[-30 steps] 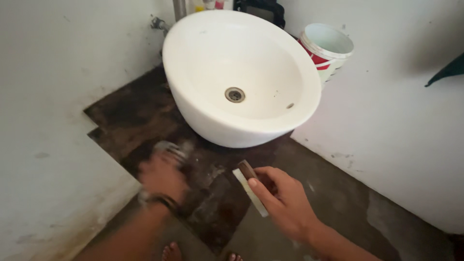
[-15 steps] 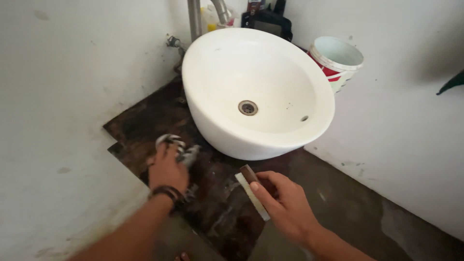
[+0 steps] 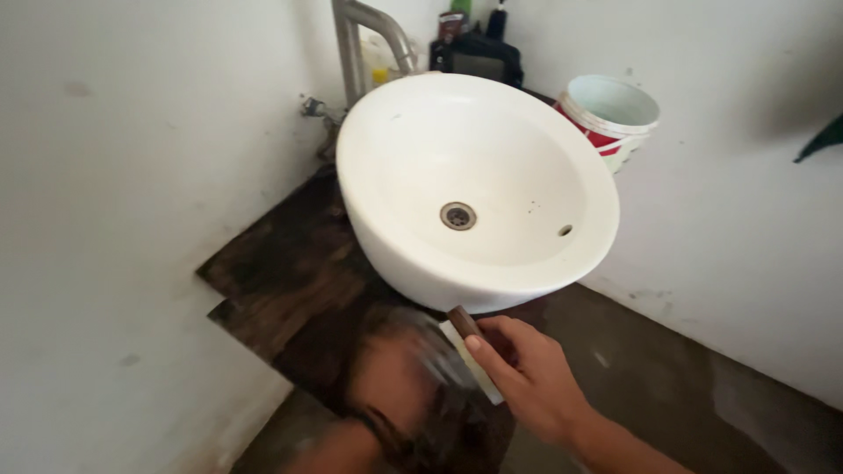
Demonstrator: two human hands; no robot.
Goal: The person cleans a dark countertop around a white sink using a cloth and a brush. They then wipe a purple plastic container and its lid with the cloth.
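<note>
My left hand (image 3: 399, 373) is blurred with motion over the dark wooden counter (image 3: 290, 281), with a grey scouring pad (image 3: 435, 351) at its fingers, just in front of the white basin (image 3: 479, 184). My right hand (image 3: 527, 377) is closed around a small brush with a brown back and white bristles (image 3: 470, 347), held still near the basin's front rim. A dark band sits on my left wrist.
A metal tap (image 3: 369, 39) rises behind the basin. A white and red bucket (image 3: 610, 114) stands at the back right, with a black pouch (image 3: 474, 57) and bottles behind the basin. White walls close in on both sides. Grey floor lies below.
My left hand has swept with the pad from the counter's left part to the right, toward the brush. The view has shifted slightly; my right hand stays in place.
</note>
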